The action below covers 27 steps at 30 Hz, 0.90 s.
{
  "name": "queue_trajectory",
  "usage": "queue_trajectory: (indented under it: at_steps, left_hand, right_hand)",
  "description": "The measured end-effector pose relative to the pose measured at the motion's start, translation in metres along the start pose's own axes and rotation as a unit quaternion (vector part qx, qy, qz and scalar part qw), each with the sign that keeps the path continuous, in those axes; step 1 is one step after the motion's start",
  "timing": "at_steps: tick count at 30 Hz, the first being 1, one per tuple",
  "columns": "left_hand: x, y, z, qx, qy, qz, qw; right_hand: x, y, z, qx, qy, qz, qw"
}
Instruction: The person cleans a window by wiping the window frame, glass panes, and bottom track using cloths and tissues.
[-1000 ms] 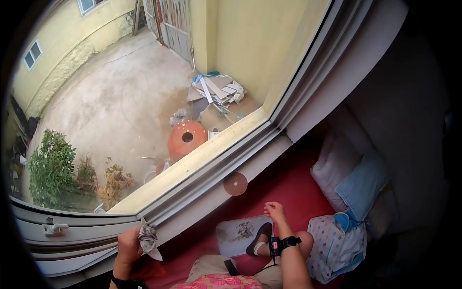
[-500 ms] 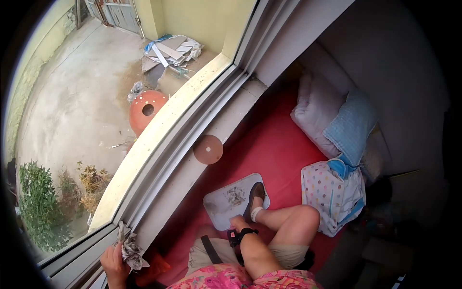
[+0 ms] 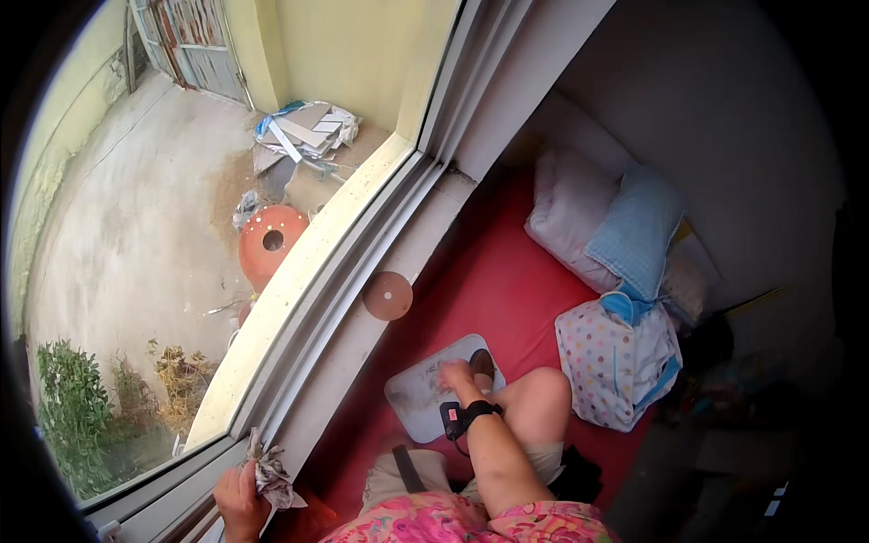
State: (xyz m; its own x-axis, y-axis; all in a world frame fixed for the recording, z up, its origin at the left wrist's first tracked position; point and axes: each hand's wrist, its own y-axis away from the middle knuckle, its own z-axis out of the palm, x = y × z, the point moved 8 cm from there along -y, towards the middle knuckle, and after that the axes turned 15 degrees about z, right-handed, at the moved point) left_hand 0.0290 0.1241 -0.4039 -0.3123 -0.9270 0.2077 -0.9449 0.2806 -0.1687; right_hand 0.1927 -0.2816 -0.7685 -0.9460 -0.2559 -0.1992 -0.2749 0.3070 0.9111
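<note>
My left hand [image 3: 240,500] is closed on a crumpled grey-and-white rag [image 3: 274,478] at the near end of the window track [image 3: 312,335]. My right hand [image 3: 455,373], with a black strapped device [image 3: 460,418] on its wrist, is over the pale, round-cornered tray [image 3: 418,409]. Its fingers are blurred, and whether they hold anything is hidden. Grey smudges or debris show on the tray beside the hand. A shoe [image 3: 482,364] on my foot rests at the tray's right edge.
A brown disc [image 3: 387,296] with a pale centre lies across the sill's inner edge. A red cover [image 3: 489,271] spreads below the sill. Pillows [image 3: 575,217] and a dotted bag [image 3: 602,362] are on the right. Outside the glass is a yard [image 3: 136,226] with plants [image 3: 72,407].
My right hand has moved from beside my leg forward over the tray, covering part of the grey patch. My left hand keeps the rag at the window track. The view has shifted slightly.
</note>
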Motion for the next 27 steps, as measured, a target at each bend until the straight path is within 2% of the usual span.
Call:
queue_trajectory:
  at_steps: [4, 6, 8, 9, 11, 12, 16, 18, 19, 20, 21, 22, 24, 26, 27]
  left_hand:
    - [0.005, -0.005, -0.003, 0.037, 0.006, 0.029, 0.999]
    - [0.005, -0.005, -0.001, 0.033, 0.004, 0.032, 0.999]
    - [0.0, 0.002, 0.006, -0.016, -0.015, 0.028, 0.999]
    - [-0.001, 0.008, 0.008, -0.014, -0.016, 0.036, 0.999]
    - [-0.012, 0.019, 0.027, -0.114, -0.021, -0.016, 0.993]
    - [0.005, -0.003, 0.0, 0.005, -0.041, 0.04, 0.998]
    - [-0.003, 0.003, 0.008, 0.042, -0.003, 0.035, 0.998]
    - [-0.014, 0.009, 0.023, -0.021, 0.006, -0.017, 1.0]
    - [-0.014, 0.008, 0.025, -0.025, 0.009, -0.009, 1.0]
    - [-0.017, 0.009, 0.034, -0.071, 0.008, -0.026, 0.997]
    - [-0.018, 0.01, 0.042, -0.117, 0.007, -0.043, 0.992]
    - [-0.018, 0.01, 0.043, -0.119, 0.011, -0.033, 0.992]
    - [-0.018, 0.014, 0.039, -0.117, 0.022, -0.034, 0.992]
    - [-0.015, 0.012, 0.034, -0.1, 0.04, -0.03, 0.994]
    - [-0.015, 0.011, 0.031, -0.081, 0.053, -0.029, 0.995]
  right_hand:
    - [-0.035, 0.018, 0.009, -0.055, -0.1, -0.023, 0.993]
    - [-0.055, 0.028, 0.016, -0.173, -0.108, -0.01, 0.979]
    - [-0.108, 0.057, -0.012, -0.134, -0.024, -0.006, 0.991]
    - [-0.144, 0.078, -0.034, -0.11, 0.004, -0.052, 0.993]
    - [-0.223, 0.115, -0.085, -0.025, 0.01, -0.162, 0.986]
    - [-0.256, 0.147, -0.112, 0.016, 0.01, -0.202, 0.979]
    - [-0.327, 0.216, -0.201, 0.169, 0.031, -0.33, 0.928]
    - [-0.323, 0.223, -0.228, 0.239, 0.098, -0.319, 0.912]
    - [-0.316, 0.224, -0.239, 0.269, 0.13, -0.318, 0.9]
    - [-0.305, 0.222, -0.248, 0.273, 0.127, -0.312, 0.901]
    - [-0.29, 0.217, -0.252, 0.274, 0.181, -0.285, 0.9]
    - [-0.273, 0.209, -0.258, 0.274, 0.232, -0.258, 0.897]
    - [-0.232, 0.179, -0.27, 0.223, 0.283, -0.252, 0.898]
    - [-0.163, 0.156, -0.284, 0.156, 0.242, -0.142, 0.947]
    - [-0.124, 0.136, -0.293, 0.122, 0.26, -0.108, 0.952]
